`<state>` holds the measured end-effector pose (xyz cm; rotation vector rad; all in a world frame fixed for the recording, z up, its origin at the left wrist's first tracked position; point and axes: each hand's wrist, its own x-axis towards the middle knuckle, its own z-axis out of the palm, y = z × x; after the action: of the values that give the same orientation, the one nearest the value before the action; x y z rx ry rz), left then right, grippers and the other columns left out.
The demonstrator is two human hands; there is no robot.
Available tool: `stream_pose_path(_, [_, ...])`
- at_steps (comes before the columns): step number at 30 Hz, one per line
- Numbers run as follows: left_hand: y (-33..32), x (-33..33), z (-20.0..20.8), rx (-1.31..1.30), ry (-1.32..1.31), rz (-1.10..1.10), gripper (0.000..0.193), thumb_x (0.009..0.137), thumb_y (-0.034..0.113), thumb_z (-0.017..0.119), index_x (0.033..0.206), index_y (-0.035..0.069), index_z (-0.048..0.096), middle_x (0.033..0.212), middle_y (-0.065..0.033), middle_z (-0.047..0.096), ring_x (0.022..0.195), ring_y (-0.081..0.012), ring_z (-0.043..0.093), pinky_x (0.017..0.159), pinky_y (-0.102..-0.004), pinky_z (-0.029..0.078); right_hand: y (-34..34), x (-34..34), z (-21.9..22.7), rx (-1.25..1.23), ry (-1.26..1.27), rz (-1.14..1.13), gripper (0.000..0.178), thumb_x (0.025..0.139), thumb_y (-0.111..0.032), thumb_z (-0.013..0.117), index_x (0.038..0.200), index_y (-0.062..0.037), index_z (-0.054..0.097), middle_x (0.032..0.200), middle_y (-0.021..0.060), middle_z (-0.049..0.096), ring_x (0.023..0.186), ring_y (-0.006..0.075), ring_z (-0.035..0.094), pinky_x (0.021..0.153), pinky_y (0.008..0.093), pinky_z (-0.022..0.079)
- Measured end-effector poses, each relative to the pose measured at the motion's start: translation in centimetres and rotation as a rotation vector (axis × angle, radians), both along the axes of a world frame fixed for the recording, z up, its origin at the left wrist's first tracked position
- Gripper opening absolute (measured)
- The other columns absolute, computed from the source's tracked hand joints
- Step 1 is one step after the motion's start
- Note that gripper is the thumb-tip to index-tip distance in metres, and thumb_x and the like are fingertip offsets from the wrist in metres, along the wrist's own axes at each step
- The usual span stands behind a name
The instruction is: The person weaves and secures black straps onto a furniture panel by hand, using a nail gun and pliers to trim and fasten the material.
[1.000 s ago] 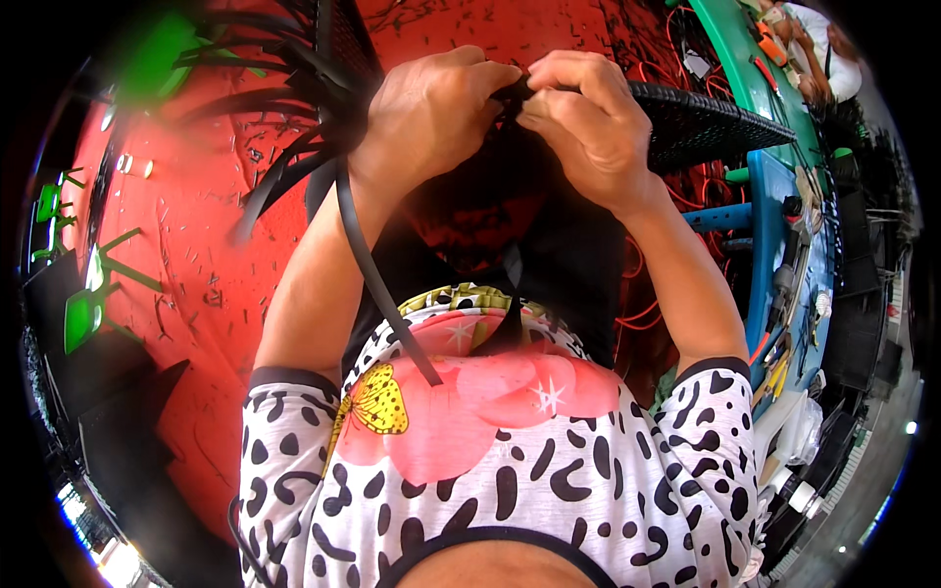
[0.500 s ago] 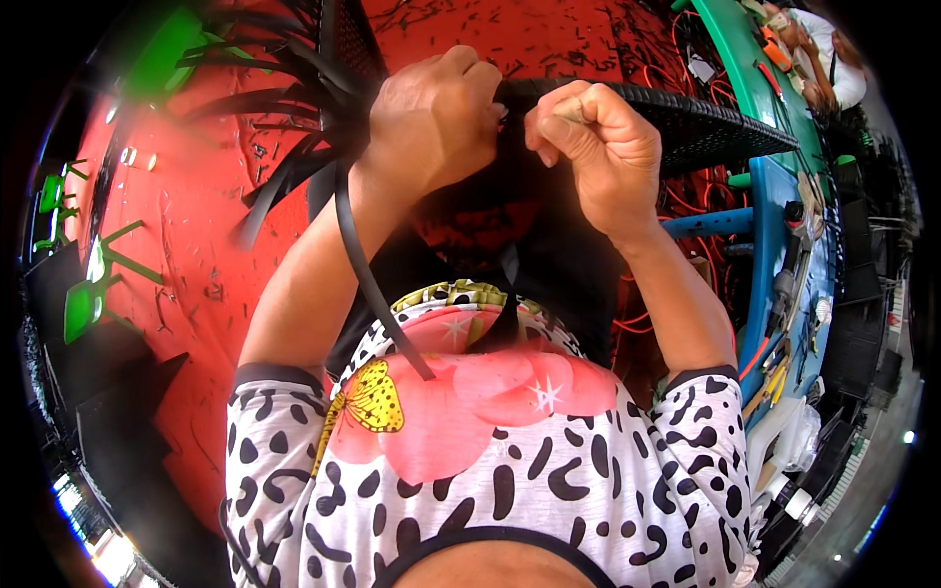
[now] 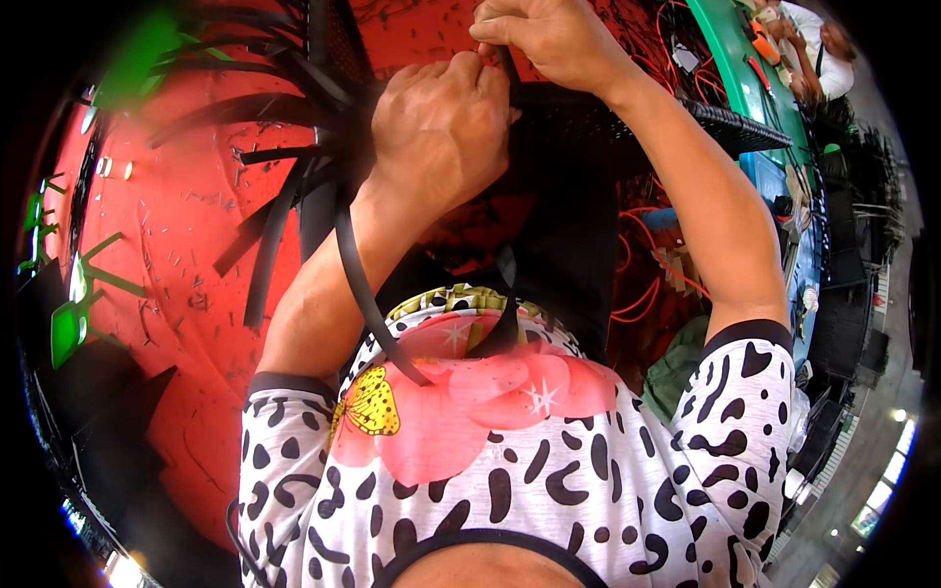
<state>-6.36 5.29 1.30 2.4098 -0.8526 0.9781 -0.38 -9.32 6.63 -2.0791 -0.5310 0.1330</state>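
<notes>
Above the black woven panel [image 3: 627, 108], the right hand [image 3: 549, 34] has risen, pinching a black strip [image 3: 508, 69] taut, while the left hand [image 3: 441, 127] stays clenched, suggesting tightening.

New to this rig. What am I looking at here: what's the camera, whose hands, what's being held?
One fisheye camera worn on a person's head, looking down, so straight edges bend near the rim. No robot: both bare hands are the wearer's. The left hand is closed in a fist around a flat black strip that trails down over the patterned shirt. The right hand pinches a strip at the edge of a black woven panel. More loose black strips lie on the red floor. Another person sits top right.
</notes>
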Motion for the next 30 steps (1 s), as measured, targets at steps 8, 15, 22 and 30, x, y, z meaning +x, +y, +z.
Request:
stream_pose_path(8, [0.0,-0.1,0.3,-0.059,0.043,-0.044,0.029,0.062,0.013,0.073,0.087,0.007,0.061,0.071,-0.0053,0.054,0.063,-0.0257,0.057,0.057,-0.0352,0.045,-0.2,2.9,-2.5,-0.237,0.128,0.205,0.011,0.075,-0.008,0.065,0.073,0.0025,0.062,0.061,0.0075,0.060,0.057,0.0130,0.054,0.053,0.0295,0.044])
stream_pose_path(15, [-0.1,0.2,1.6,0.039,0.120,-0.102,0.016,0.073,0.016,0.065,0.089,0.012,0.063,0.077,-0.0077,0.057,0.065,-0.0268,0.059,0.056,-0.0363,0.046,-0.7,4.3,-3.4,-0.488,-0.262,0.303,0.025,0.073,-0.027,0.065,0.081,-0.0030,0.066,0.074,0.0124,0.063,0.065,0.0246,0.058,0.062,0.0385,0.046])
stream_pose_path(22, [0.7,0.6,1.4,-0.030,0.228,-0.169,0.018,0.079,0.006,0.062,0.097,0.005,0.062,0.080,-0.0124,0.057,0.070,-0.0316,0.058,0.060,-0.0376,0.045,-8.3,-4.2,-1.1,0.061,-0.809,-0.464,0.021,0.075,-0.021,0.069,0.092,-0.0085,0.065,0.076,0.0093,0.064,0.067,0.0207,0.063,0.059,0.0305,0.049])
stream_pose_path(30, [2.0,0.5,3.1,0.022,0.362,-0.187,0.016,0.079,-0.001,0.058,0.095,-0.002,0.058,0.081,-0.0159,0.055,0.071,-0.0322,0.056,0.064,-0.0347,0.045,-38.0,-15.2,-5.0,-1.067,-0.148,-1.467,0.071,0.069,-0.049,0.071,0.114,0.0012,0.048,0.110,0.0196,0.060,0.101,0.0361,0.058,0.084,0.0431,0.048])
